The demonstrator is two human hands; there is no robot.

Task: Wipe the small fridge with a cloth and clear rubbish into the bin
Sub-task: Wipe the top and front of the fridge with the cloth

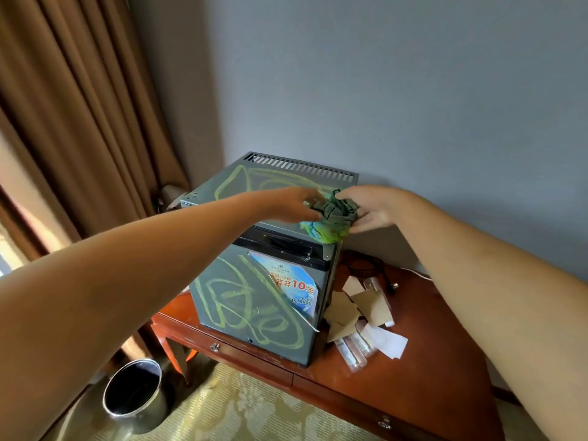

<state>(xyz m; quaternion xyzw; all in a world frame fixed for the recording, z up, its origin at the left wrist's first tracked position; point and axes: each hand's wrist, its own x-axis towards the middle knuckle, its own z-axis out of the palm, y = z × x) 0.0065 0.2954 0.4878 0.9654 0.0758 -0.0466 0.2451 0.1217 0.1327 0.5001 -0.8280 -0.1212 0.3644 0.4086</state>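
Wiping step hasn't really been started yet: the green cloth [332, 214] is bunched up on the front right corner of the small fridge's [254, 300] top, pinched from both sides by the left hand [294, 203] and right hand [370, 206], fingers closed on it. Next it probably needs to be spread and dragged over the green scribbles. Rubbish [356, 316] is left on the tabletop [429, 361] beside the fridge, bin [135, 394] down on the floor.

You can read print in one place only: the sticker [292, 283] on the front door of the small fridge [254, 291], at the door's upper right corner. Its largest marking is a red "10" followed by the character "元". Beneath it, in small white digits, you can make out "4518888", with a shorter line of digits just above it that is too blurred to read. The sticker's other Chinese lines are too small to read. The green scrawls on the fridge spell nothing legible.
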